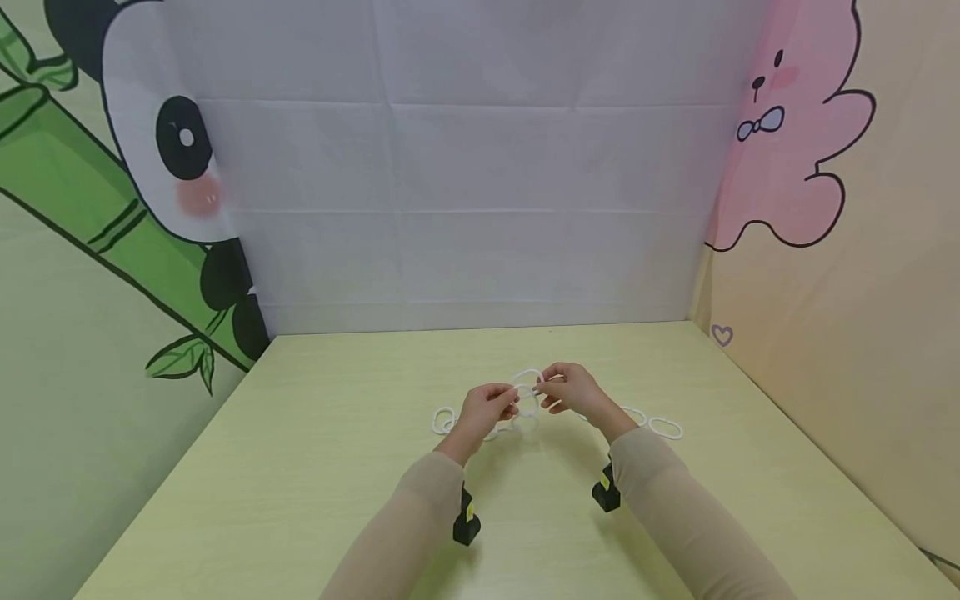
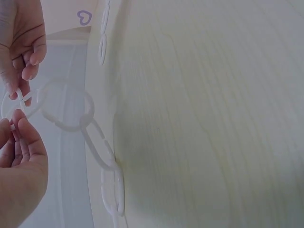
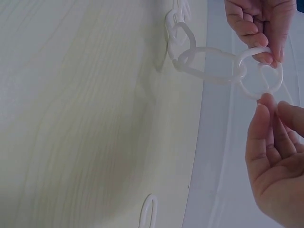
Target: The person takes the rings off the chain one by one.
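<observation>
A chain of white plastic links [image 3: 206,76] hangs between the two hands and trails down to the table on the left. My left hand [image 1: 483,408] pinches one ring-shaped link [image 3: 249,95] between thumb and fingertips. Close beside it, my right hand [image 1: 573,390] pinches a white link at its fingertips. The held links overlap near the fingertips; whether they are joined cannot be made out. In the left wrist view the left hand [image 2: 23,175] is below and the right hand [image 2: 26,42] above, with the hanging links [image 2: 92,147] to their right.
More white links [image 1: 670,437] lie on the pale wooden table [image 1: 360,375], right of the right forearm. The chain's far end [image 1: 434,421] rests left of the left hand. A white cloth wall [image 1: 480,258] stands behind, with printed side walls left and right.
</observation>
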